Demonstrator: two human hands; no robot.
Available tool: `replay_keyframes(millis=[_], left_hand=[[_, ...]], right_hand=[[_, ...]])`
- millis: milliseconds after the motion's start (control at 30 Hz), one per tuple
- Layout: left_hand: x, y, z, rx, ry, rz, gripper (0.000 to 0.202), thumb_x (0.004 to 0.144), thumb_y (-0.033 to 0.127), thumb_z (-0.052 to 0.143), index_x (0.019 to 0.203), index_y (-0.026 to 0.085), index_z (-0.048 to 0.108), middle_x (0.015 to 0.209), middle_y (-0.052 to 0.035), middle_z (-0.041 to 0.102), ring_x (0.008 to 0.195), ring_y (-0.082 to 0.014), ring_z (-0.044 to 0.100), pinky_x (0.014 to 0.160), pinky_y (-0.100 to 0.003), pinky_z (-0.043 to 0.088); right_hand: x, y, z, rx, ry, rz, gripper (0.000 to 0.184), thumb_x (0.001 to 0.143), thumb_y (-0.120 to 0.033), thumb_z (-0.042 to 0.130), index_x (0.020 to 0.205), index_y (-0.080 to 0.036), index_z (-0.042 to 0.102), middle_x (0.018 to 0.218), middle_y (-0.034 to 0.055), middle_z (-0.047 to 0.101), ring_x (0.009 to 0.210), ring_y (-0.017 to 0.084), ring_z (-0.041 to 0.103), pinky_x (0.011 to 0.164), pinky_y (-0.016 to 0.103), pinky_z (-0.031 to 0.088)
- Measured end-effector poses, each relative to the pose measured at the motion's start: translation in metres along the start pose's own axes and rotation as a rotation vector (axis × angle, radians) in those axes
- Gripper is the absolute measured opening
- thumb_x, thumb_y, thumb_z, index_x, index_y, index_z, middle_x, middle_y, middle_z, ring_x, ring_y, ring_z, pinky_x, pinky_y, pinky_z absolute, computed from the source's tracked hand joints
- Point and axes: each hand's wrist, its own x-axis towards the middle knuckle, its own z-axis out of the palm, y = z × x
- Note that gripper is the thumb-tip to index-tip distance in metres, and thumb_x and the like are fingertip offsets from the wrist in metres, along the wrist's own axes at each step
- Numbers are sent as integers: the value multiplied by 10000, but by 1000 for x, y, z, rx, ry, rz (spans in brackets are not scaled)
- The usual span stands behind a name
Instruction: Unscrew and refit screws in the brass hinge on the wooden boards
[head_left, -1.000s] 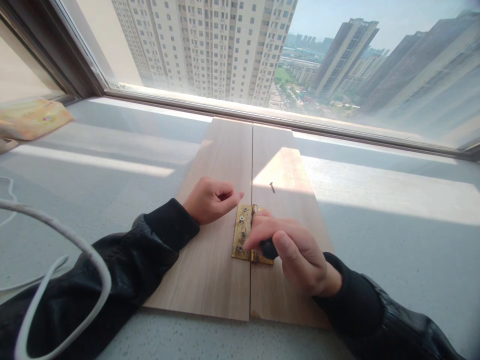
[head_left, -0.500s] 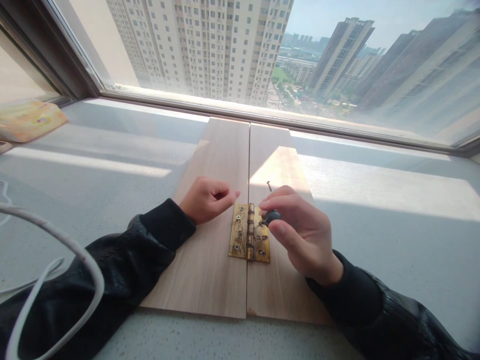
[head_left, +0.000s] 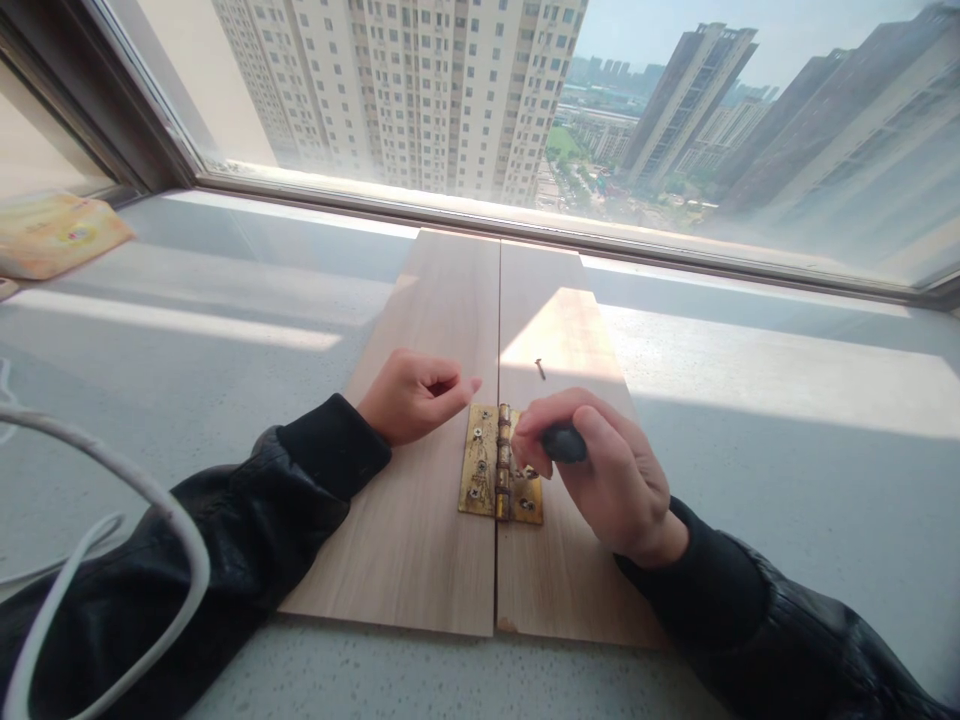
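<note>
A brass-coloured butt hinge [head_left: 481, 462] lies across the seam between two pale wooden boards. Several cross-head screws sit in its left leaf; the right leaf is partly covered by my right hand [head_left: 600, 470]. That hand is wrapped round the black handle of a screwdriver [head_left: 564, 442], seen from its butt end, with the shaft and tip hidden. My left hand [head_left: 416, 397] rests curled in a fist on the left board [head_left: 420, 550], beside the hinge, with nothing visible in it. A loose screw [head_left: 540, 369] lies on the right board [head_left: 547, 590], beyond my right hand.
The boards lie on a speckled pale sill [head_left: 787, 450] below a large window with a dark frame [head_left: 161, 140]. A white cable [head_left: 199, 560] loops over my left sleeve. A yellow-orange packet [head_left: 64, 235] lies at the far left.
My right hand has turned and its fingers have closed further round the screwdriver handle, covering more of the hinge's right leaf. My left hand has stayed in place.
</note>
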Motion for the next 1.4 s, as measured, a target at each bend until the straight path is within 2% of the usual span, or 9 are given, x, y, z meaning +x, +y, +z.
replay_keyframes(millis=[167,267,367,500,700,867,1133,1267,1400], left_hand=[[-1,-1,-1,2,2,6,428,788,292,546,450,136,335,474,68,215,462,-42,221,439,-195,203],[-1,-1,-1,1,1,4,423,788,292,547,449,136,348,471,68,222,461,-43,229,438,-195,208],[-1,0,-1,-3,1,6,422,786,291,546,445,137,351,467,68,229,458,-44,235,435,-198,212],[-1,0,0,-8,-1,9,421,784,288,545,443,139,348,469,68,227,457,-45,232,435,-199,210],[-1,-1,-1,-3,-16,-6,426,786,293,543,451,142,328,477,66,221,464,-46,229,444,-202,211],[-1,1,-1,5,-24,-7,428,788,298,536,448,145,326,477,64,214,463,-48,225,440,-207,208],[0,-1,-1,1,-13,-6,430,786,296,546,453,140,323,474,65,219,463,-44,226,441,-199,208],[0,0,-1,2,-14,-7,431,785,298,545,451,140,323,477,65,216,466,-45,222,443,-201,207],[0,0,0,-3,-19,-17,424,786,300,542,449,141,340,472,65,225,461,-46,230,439,-202,208]], right_hand=[[0,-2,-4,-57,-62,4,401,910,-467,321,890,-192,612,756,29,503,698,151,449,630,323,352],[2,-6,-6,-216,-144,-53,252,888,-359,438,945,-197,623,852,40,511,801,161,482,723,342,374],[4,-9,-5,-324,-91,-95,206,856,-299,513,990,-210,644,902,45,494,846,165,483,760,352,389],[5,-6,-5,-258,21,-155,192,835,-243,556,1009,-197,621,861,50,559,802,168,521,720,360,418],[7,-3,-8,-191,92,-144,150,838,-227,558,977,-180,590,808,50,585,741,173,563,642,355,441],[9,-1,-11,-102,63,-98,148,852,-285,544,955,-184,579,771,35,594,703,160,564,634,342,446],[5,-2,-4,35,-38,-2,336,937,-372,329,877,-179,597,663,5,480,610,131,451,609,328,381],[3,-4,-3,73,-69,62,296,889,-457,399,888,-192,533,664,-12,439,604,124,383,580,303,318],[4,-3,-6,5,-47,-6,133,840,-330,541,888,-206,551,786,13,504,708,135,463,653,314,363]])
